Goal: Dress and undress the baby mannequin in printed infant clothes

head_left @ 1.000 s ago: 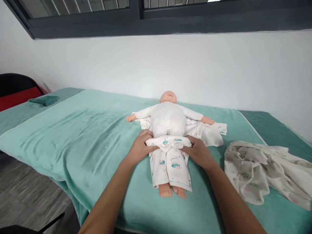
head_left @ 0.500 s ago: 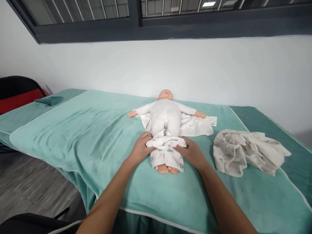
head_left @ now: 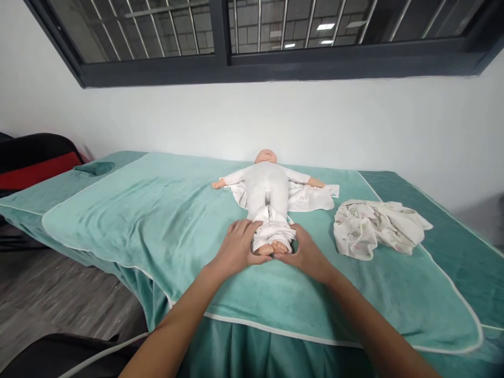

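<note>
A baby doll (head_left: 268,181) lies on its back in the middle of the bed, head toward the wall and arms spread, in a tight white suit. Printed white baby trousers (head_left: 271,227) are bunched round its lower legs, with the bare feet (head_left: 272,248) showing below. My left hand (head_left: 238,245) curves round the trousers' left side, fingers on the cloth and thumb by the feet. My right hand (head_left: 311,254) curves round the right side likewise. The fingertips are partly hidden. A printed white baby top (head_left: 311,198) lies spread open beneath the doll's back and arms.
A crumpled printed white cloth (head_left: 378,226) lies right of the doll on the green bed cover (head_left: 165,210). Behind stands a white wall under a dark-framed barred window (head_left: 228,68). A black and red chair (head_left: 39,163) is at the left, with a pale cable (head_left: 106,353) below.
Both hands have moved from the trousers' waist down toward the doll's feet. The trousers are now bunched shorter round the lower legs. My view has tilted up slightly.
</note>
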Demonstrator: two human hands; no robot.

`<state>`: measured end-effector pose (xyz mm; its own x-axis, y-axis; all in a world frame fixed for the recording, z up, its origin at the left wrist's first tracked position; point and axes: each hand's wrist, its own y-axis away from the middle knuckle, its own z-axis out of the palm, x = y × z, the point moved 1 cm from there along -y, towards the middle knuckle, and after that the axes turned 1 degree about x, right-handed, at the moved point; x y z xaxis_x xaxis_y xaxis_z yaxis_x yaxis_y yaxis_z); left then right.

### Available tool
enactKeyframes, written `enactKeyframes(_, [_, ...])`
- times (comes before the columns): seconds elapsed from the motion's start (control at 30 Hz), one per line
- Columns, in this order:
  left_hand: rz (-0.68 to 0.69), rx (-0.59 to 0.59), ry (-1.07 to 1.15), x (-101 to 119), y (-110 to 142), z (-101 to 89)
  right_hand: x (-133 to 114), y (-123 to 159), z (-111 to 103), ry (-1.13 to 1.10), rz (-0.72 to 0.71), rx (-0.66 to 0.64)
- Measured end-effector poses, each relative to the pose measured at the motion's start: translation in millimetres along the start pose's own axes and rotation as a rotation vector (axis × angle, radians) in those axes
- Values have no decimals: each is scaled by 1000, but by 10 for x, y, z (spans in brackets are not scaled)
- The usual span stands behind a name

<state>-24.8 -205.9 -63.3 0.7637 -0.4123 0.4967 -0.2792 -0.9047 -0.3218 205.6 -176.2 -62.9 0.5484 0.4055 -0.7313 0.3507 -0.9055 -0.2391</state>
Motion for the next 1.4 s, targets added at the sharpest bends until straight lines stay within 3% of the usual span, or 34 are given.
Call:
enactKeyframes(0.1, [86,41,-72,65,17,-38,-157,74,-6,22,80,9])
enactKeyframes(0.2, [48,54,38,119,76,-43,-311,125,-85,101,231,-3])
enactKeyframes(0.27, [-77,51,205,169,112,-15,-361,135,-139,8,306,-55])
enactKeyframes(0.47, [-487,6,797,368,119,-39,-312,146,-224,-658,621,-450])
enactKeyframes(0.57, [-661,-97,1036,434,127,-170,-389,159,-301,-756,685,-551])
enactKeyframes(0.67, [-724,-194,1197,466,153,-290,-550,151,-419,-746,690,-658])
enactKeyframes(0.8, [-678,-314,1170,440,113,-456,-698,52,-586,-686,636,-702])
enactKeyframes(0.9, [-495,-474,1009,406,-38,-707,-707,-118,-719,-503,535,-632])
enactKeyframes(1.03, [-207,-828,715,445,-319,-1166,-805,-381,-930,-99,261,-588])
enactKeyframes(1.1, [-137,-903,562,499,-449,-1385,-973,-470,-1038,29,120,-637])
enactKeyframes(1.17, [-116,-851,446,562,-562,-1572,-1205,-525,-1143,110,41,-702])
enactKeyframes(1.3, [-91,-581,318,698,-726,-1839,-1645,-608,-1317,136,10,-844])
enactKeyframes(1.4, [-71,-375,247,809,-806,-1955,-1817,-694,-1406,101,24,-747])
